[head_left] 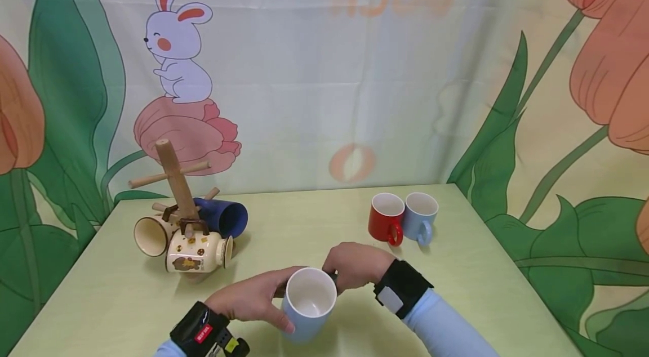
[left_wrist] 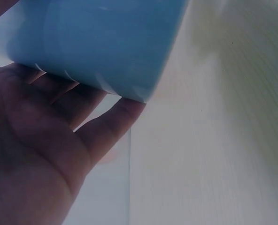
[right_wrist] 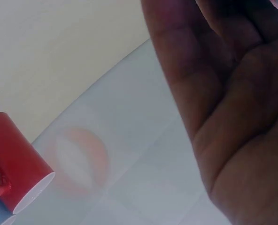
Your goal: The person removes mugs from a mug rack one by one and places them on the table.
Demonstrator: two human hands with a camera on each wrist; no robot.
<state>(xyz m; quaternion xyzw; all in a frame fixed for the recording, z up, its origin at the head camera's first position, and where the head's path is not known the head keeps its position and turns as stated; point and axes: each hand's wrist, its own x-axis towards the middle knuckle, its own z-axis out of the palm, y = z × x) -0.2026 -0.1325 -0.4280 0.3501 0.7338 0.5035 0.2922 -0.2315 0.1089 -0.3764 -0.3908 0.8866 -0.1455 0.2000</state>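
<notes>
Near the front of the table, a light blue mug (head_left: pixel 310 312) with a white inside is held between both hands, its opening facing up. My left hand (head_left: pixel 258 298) grips its left side, thumb at the front and fingers behind. In the left wrist view, the fingers (left_wrist: pixel 113 122) lie along the blue wall, and the mug's bottom edge is off the tabletop. My right hand (head_left: pixel 357 267) has curled fingers against the mug's right side, near the rim; they hide what they pinch there. The right wrist view shows the right palm (right_wrist: pixel 242 126) but not this mug.
A wooden mug tree (head_left: pixel 174 177) leans at the left, bearing a dark blue mug (head_left: pixel 223 216), a cream mug with a bear print (head_left: pixel 195 253) and another cream mug (head_left: pixel 152 236). A red mug (head_left: pixel 386 219) and a second light blue mug (head_left: pixel 421 213) stand at the back right.
</notes>
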